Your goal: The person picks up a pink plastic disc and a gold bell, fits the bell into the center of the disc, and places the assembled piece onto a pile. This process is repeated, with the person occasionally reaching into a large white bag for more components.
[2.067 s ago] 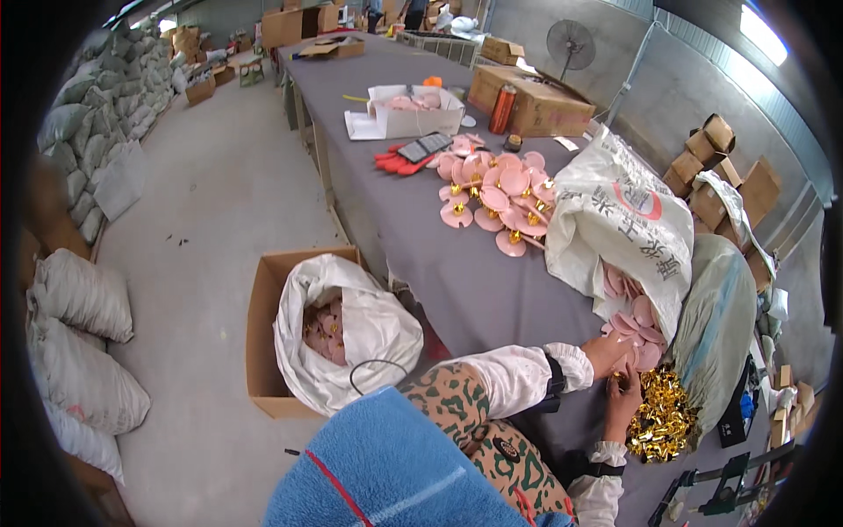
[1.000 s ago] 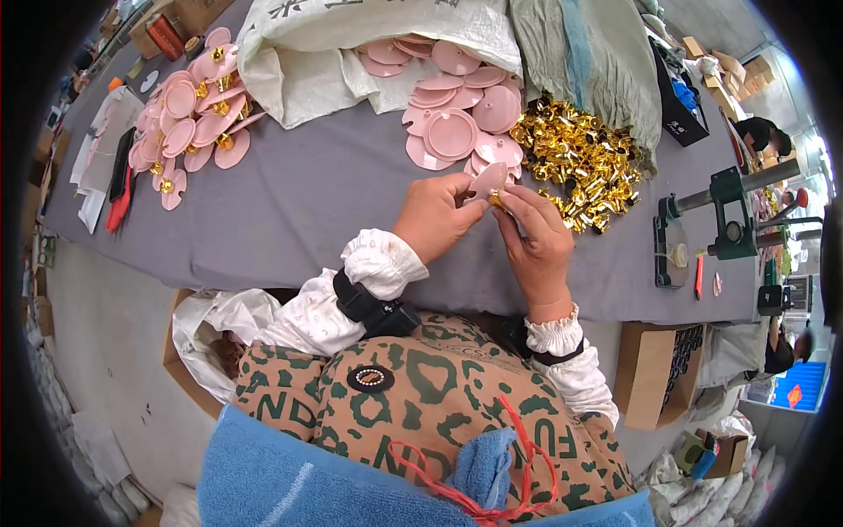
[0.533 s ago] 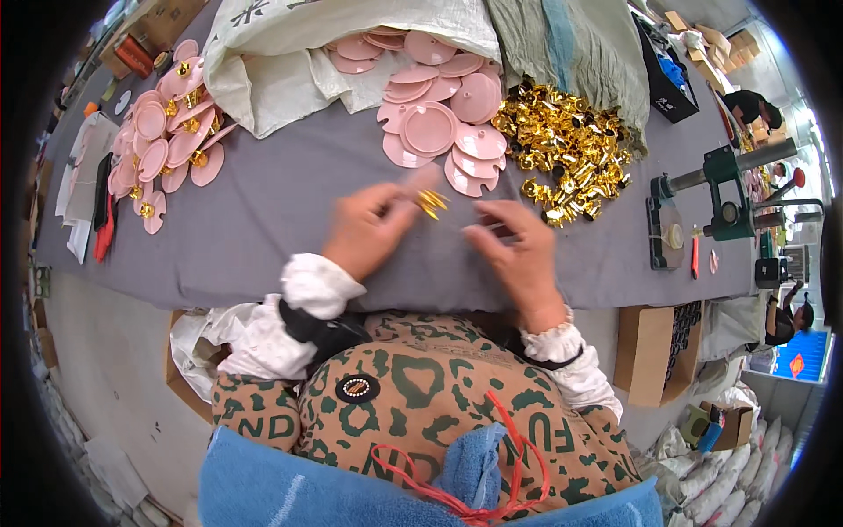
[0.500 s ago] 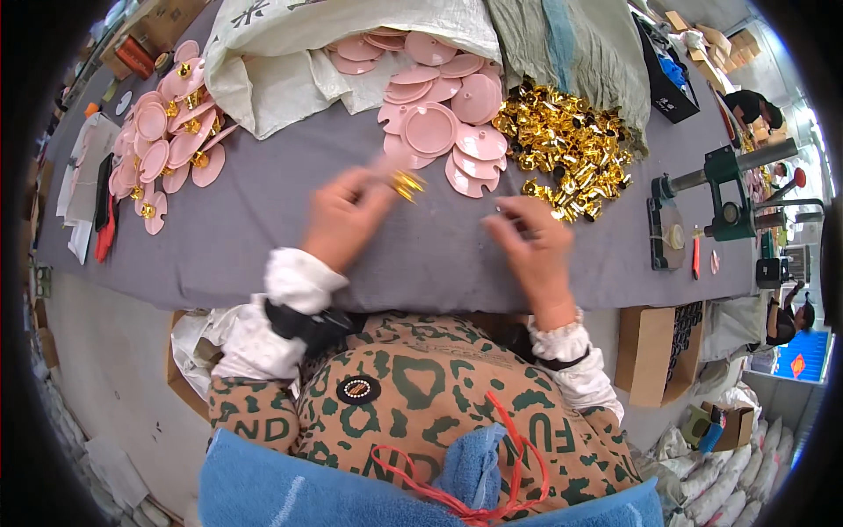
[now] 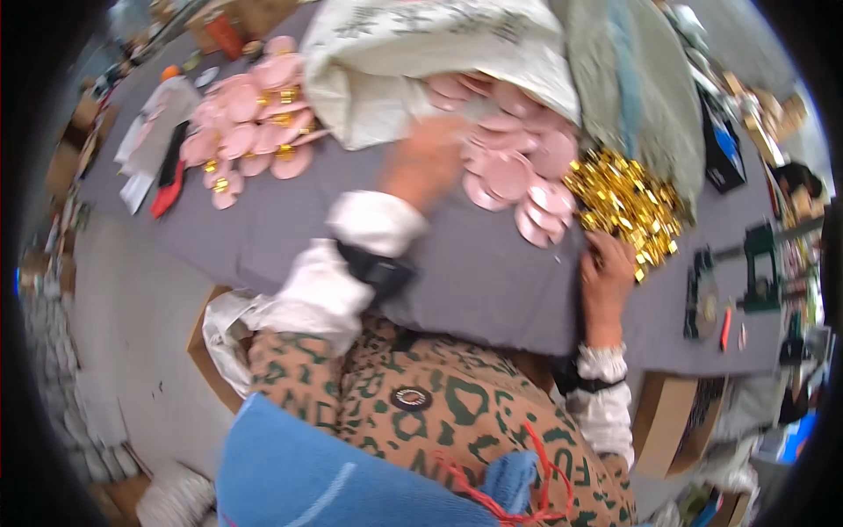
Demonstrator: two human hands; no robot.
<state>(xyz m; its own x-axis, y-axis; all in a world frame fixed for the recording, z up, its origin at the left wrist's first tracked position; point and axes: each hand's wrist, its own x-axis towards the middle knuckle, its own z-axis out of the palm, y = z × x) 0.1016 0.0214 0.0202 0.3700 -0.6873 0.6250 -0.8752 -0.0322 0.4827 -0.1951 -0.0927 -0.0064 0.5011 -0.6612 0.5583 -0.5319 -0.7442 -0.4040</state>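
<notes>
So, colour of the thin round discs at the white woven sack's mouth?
Pink thin round discs; best in head view.

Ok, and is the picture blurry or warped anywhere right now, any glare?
Head view: left hand heavily motion-blurred, right hand less so; head view: gold pieces glinting brightly; head view: gray tabletop bowed along its front edge, corners black.

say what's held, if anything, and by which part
Cannot tell: the left hand is blurred by the pink discs; the right hand, at the gold pile, hides any grip.

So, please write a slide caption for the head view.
Left hand beside round pink discs, right hand at heaped shiny gold pieces.
</notes>
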